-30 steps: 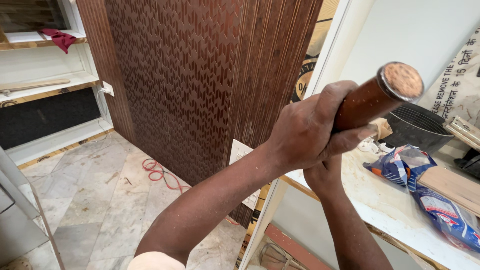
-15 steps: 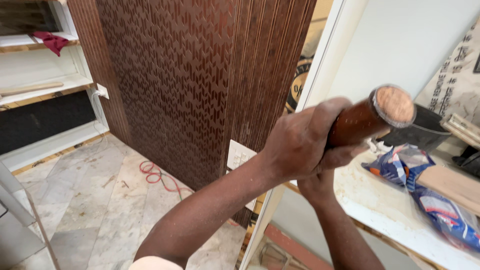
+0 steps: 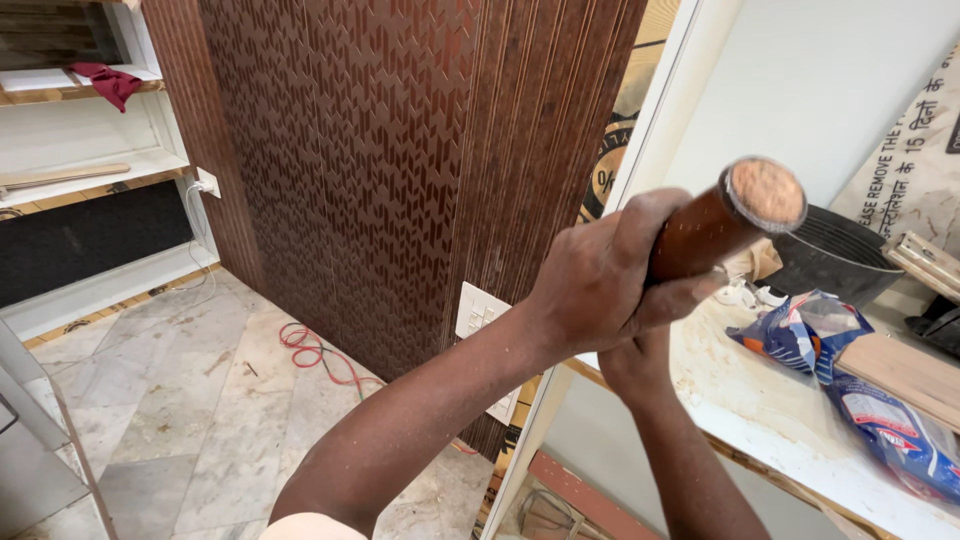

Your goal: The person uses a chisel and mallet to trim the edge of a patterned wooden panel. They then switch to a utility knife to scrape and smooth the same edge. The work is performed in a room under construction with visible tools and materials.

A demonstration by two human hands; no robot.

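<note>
My left hand [image 3: 605,275] is closed round the brown wooden handle of a hammer [image 3: 720,215], whose round butt end points toward the camera; the head is hidden behind the handle. My right hand [image 3: 640,365] sits just beneath and behind the left, by the front edge of a white shelf [image 3: 760,400]. It is mostly hidden, so I cannot tell what it holds. Both forearms reach up from the bottom of the view.
On the shelf lie a black tub [image 3: 835,265], blue plastic packets [image 3: 800,330], a wooden board [image 3: 910,370] and small white bits. Tall brown patterned panels [image 3: 380,170] lean to the left, with a white switch plate [image 3: 480,310] beside them. A red cable [image 3: 315,350] lies on the marble floor [image 3: 180,400].
The hammer handle dipped a little lower and has come slightly back up. My left hand kept its grip throughout, and the view shifted slightly.
</note>
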